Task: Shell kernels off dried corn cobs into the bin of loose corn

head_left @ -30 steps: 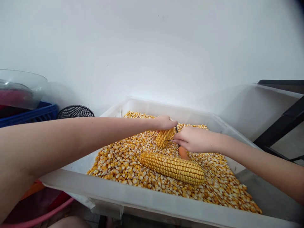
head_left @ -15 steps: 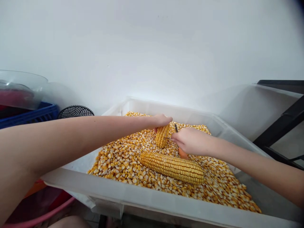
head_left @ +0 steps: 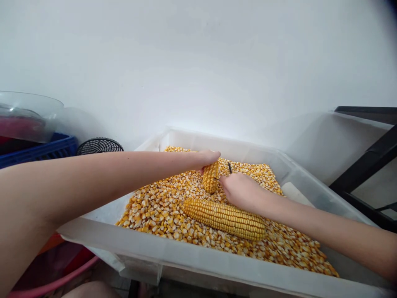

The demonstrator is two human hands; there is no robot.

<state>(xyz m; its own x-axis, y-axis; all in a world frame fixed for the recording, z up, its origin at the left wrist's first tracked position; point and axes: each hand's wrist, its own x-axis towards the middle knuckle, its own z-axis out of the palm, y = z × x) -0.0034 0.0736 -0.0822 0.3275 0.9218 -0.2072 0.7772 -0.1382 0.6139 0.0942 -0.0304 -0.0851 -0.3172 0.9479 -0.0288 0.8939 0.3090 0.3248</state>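
Observation:
My left hand (head_left: 209, 157) is wrapped around the upper end of a yellow corn cob (head_left: 210, 178), which stands nearly upright over loose kernels. Close on its right, my right hand (head_left: 237, 188) is closed on a thin pointed metal tool (head_left: 216, 179), its tip at the side of the cob. The fingers hide the rest of that tool. A larger corn cob (head_left: 225, 218) lies on the kernels (head_left: 155, 211) in front of both hands. Behind my right hand a dark rod (head_left: 230, 167) sticks out; its lower part is hidden.
A translucent plastic bin (head_left: 186, 246) holds the kernels and stands against a white wall (head_left: 198, 74). To the left are a blue crate (head_left: 58, 145), a black wire basket (head_left: 99, 145) and a pink tub (head_left: 68, 279). A black frame (head_left: 366, 165) rises at the right.
My right hand has turned and shifted slightly left, keeping the tool at the cob. My left hand and cob have moved slightly left. An orange piece below the right hand is now hidden.

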